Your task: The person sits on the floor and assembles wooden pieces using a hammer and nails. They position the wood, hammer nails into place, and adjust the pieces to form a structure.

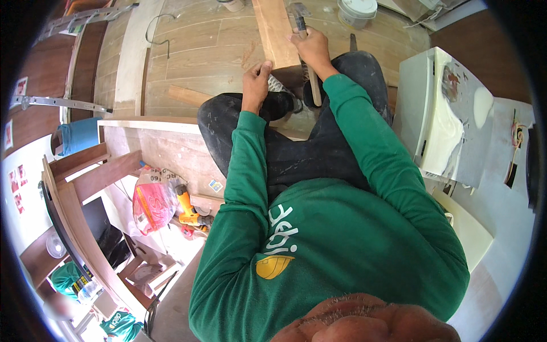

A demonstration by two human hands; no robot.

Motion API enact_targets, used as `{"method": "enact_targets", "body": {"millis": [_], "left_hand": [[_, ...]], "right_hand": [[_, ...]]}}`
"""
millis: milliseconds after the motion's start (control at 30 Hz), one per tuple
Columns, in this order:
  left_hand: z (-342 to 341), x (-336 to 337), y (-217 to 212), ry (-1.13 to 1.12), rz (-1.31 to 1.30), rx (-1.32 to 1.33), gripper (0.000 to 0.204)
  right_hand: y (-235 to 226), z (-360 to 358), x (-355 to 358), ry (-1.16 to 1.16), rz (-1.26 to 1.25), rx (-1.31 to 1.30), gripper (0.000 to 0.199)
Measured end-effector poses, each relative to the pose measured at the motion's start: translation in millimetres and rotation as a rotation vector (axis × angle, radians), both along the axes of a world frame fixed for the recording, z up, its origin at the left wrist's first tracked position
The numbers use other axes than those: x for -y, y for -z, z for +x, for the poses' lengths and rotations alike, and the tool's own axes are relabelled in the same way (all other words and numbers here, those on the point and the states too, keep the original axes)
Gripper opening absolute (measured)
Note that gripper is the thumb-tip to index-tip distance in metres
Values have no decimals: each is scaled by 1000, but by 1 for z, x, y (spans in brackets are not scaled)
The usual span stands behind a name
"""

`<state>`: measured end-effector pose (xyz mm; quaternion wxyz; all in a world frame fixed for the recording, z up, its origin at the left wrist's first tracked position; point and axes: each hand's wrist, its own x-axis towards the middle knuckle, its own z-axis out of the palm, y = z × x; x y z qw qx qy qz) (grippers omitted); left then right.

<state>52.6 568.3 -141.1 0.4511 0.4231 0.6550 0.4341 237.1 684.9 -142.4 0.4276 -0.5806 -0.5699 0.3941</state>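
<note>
My right hand [312, 48] is wrapped round the handle of a hammer [314, 91]. The hammer's metal head points away from me, above the right edge of a light wooden board [272, 28]. At the near end of that board is my left hand [255, 85], closed, with thumb and forefinger pressed together. Anything between those fingertips is too small to make out. The board runs away from me between my bent knees and the far edge of the view. A patterned shoe [277, 85] shows just right of my left hand.
A lidded white bucket [360, 11] stands far right, before a paint-stained cabinet [441, 114]. At left lie a wood offcut [188, 95], a thin cord [149, 35] and ladders [65, 103]. An orange power drill [187, 206] and red bag [155, 205] sit lower left, near another person's green sleeve [67, 279].
</note>
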Motion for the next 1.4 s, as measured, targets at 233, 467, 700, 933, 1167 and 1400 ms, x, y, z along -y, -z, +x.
{"method": "enact_targets", "body": {"millis": [233, 467, 700, 933, 1167, 1400], "left_hand": [[15, 28, 4, -118, 138, 162, 40], [40, 25, 8, -344, 206, 119, 38], [44, 27, 5, -408, 246, 131, 31], [38, 25, 11, -405, 268, 94, 29], [25, 20, 19, -299, 211, 75, 41], [13, 4, 8, -233, 214, 123, 70]], "right_hand": [[-14, -5, 4, -21, -113, -98, 39], [-8, -5, -2, -5, -85, -59, 37], [-13, -6, 1, -25, -93, -18, 38], [-7, -7, -1, -32, -38, -7, 40], [3, -4, -4, -44, -45, -72, 40], [-22, 7, 26, 19, -74, -81, 31]]}}
